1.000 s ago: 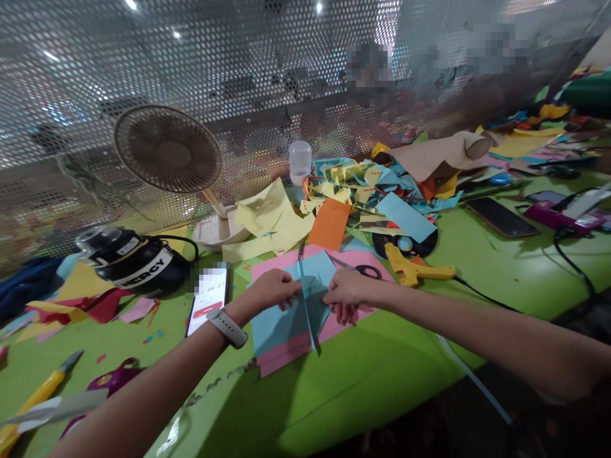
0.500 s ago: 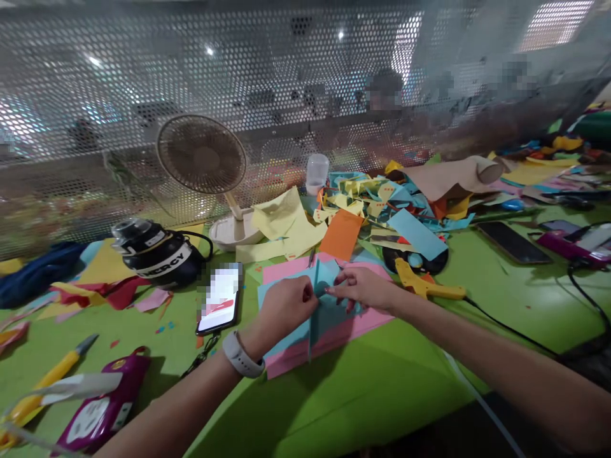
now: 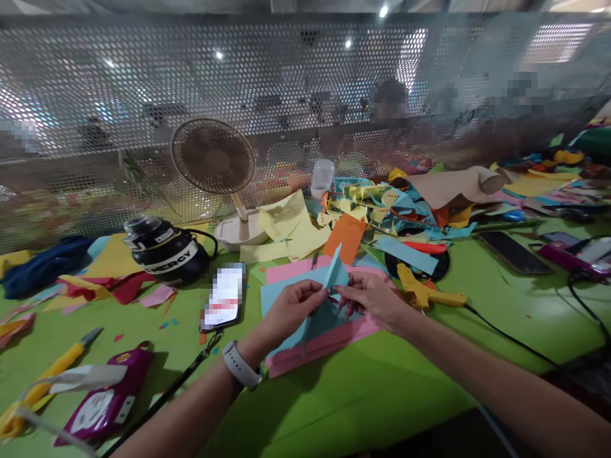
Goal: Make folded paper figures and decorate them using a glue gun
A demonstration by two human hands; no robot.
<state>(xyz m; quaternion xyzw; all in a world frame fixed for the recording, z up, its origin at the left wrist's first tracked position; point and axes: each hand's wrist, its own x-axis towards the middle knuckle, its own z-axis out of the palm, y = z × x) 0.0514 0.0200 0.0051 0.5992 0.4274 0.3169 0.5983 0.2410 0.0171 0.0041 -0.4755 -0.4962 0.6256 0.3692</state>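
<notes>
A folded piece of light blue paper (image 3: 335, 270) stands tilted between my hands, its pointed tip up. My left hand (image 3: 298, 306), with a pale watch strap on its wrist, pinches the paper's left side. From the right, my right hand (image 3: 375, 299) pinches it with thumb and forefinger, the other fingers curled beneath. Below lie a flat blue sheet (image 3: 279, 296) and pink paper (image 3: 286, 362) on the green table. Part of the folded paper is hidden by my fingers.
A yellow glue gun (image 3: 429, 294) lies right of the papers, a phone (image 3: 223, 298) to the left. Behind are a fan (image 3: 213, 156), a black bottle (image 3: 167, 251) and a heap of paper scraps (image 3: 382, 203). A yellow-handled cutter (image 3: 52, 375) and purple device (image 3: 107, 397) lie front left.
Both hands have lifted the blue paper's fold from lying low to a tilted, raised position. My left fist has turned into a thumb-and-finger pinch. The camera view has shifted slightly.
</notes>
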